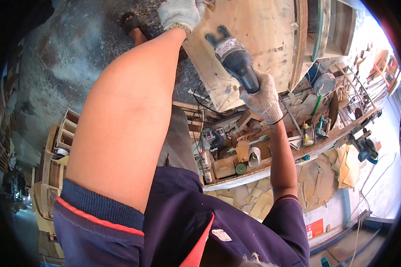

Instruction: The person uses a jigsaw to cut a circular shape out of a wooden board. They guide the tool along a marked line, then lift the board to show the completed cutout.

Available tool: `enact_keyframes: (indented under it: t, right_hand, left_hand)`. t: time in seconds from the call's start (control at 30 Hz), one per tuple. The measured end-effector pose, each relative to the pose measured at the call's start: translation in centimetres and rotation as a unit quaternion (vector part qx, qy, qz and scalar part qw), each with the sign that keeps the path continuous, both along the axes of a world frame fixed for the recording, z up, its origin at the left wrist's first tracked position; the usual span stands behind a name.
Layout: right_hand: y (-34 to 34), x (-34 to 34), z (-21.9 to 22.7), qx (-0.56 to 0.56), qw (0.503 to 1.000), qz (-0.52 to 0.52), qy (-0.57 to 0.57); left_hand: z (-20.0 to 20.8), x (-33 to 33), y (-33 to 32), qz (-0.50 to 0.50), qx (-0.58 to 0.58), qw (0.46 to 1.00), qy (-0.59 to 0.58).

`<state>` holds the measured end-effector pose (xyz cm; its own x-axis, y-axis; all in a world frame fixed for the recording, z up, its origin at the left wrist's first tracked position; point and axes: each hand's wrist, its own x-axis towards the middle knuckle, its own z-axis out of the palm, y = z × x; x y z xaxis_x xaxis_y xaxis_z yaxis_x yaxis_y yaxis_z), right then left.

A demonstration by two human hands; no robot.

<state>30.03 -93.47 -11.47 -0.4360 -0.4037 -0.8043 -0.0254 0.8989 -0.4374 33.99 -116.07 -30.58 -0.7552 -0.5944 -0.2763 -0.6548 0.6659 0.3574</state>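
My right hand [263, 98], in a pale knitted glove, is wrapped round the narrow end of a dark tapered tool [237, 60]. The tool has a pinkish-white label band and two blurred dark prongs at its far end; its exact kind does not show. It is tilted over a light plywood panel [263, 35]. At the top edge of the view, beside the panel's left corner, is my gloved left hand [180, 14], with a bracelet or watch at the wrist. The frame cuts off its fingers, so their grip is hidden.
A cluttered workbench [240, 180] along the right holds wood scraps, a white roll [254, 157], a yellowish tool [306, 135] and a bucket [321, 80]. Wooden frames [327, 31] stand at the upper right. A person's sandalled foot [131, 23] is on the floor beyond my left arm.
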Motion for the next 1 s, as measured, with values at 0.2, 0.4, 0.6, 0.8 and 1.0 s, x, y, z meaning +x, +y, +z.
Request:
enact_keyframes:
  t: [0.2, 0.4, 0.6, 0.8, 1.0]
  right_hand:
    - [0.0, 1.8, -1.0, -0.017, 0.998, -0.062, 0.028]
    - [-0.3, 2.8, -1.1, 0.012, 0.995, -0.097, 0.023]
    - [-1.2, 3.8, -1.2, 0.008, 0.991, -0.134, 0.027]
    - [-1.4, 4.5, -1.4, -0.008, 0.985, -0.167, 0.030]
    - [-2.3, 5.7, -1.5, -0.031, 0.974, -0.221, 0.037]
  left_hand:
    - [-0.3, -0.3, -0.4, 0.006, -0.001, 1.000, -0.013]
    - [-0.4, -0.1, -0.7, -0.018, -0.008, 1.000, 0.005]
    - [-0.6, 0.1, -0.6, -0.011, 0.012, 1.000, 0.010]
    - [-1.6, 0.5, -0.8, -0.029, 0.020, 0.999, 0.000]
    - [-1.8, 0.4, -0.9, -0.029, 0.009, 0.998, -0.047]
